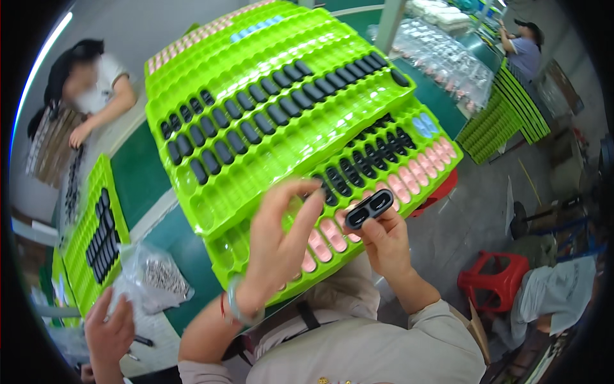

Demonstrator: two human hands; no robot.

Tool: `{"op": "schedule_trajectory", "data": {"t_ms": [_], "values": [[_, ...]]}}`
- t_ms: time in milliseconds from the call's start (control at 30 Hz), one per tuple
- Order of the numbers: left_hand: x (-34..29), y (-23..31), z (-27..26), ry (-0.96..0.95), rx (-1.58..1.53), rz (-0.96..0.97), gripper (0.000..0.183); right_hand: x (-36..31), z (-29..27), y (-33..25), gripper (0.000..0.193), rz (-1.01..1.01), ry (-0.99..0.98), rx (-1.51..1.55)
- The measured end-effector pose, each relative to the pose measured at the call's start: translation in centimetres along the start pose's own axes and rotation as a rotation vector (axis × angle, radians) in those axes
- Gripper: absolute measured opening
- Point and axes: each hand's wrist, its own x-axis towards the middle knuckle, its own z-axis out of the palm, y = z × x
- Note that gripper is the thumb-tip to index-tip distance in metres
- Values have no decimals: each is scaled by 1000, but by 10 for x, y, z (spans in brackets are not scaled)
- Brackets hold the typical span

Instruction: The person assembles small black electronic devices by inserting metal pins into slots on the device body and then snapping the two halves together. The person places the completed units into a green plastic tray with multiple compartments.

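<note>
My right hand (384, 240) pinches a small black oval part with two openings (369, 208), held just above the near green tray (358, 160). My left hand (281, 237) hovers beside it with its fingers apart and nothing in it, over the tray's pink parts (409, 176). That tray also holds black parts (368, 153) and two blue ones (422, 125). A larger stack of green trays (256, 77) behind it carries rows of black parts (268, 112).
At the lower left another person's hand (109, 329) works beside a clear bag of small metal pieces (157, 275) and a green tray (96, 237). One person sits at the far left, another stands top right by stacked green trays (505, 115). A red stool (495, 278) stands on the right.
</note>
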Motion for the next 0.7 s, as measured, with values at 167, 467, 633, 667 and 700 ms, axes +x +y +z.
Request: {"op": "schedule_trajectory", "data": {"t_ms": [167,467,633,667,700], "values": [[192,0,74,57,701,858,15,-5,-37,-19,43,-26,157,33],[342,-5,217,-484,1358,1413,16,-34,-91,-34,29,-49,395,-5],[353,-10,229,-495,1337,1722,17,-41,-110,-38,27,-19,473,61],[352,-15,222,-443,1294,1723,20,-38,-109,-39,27,-7,459,82],[352,-19,213,-387,1259,1717,24,-33,-108,-40,27,9,440,105]]}}
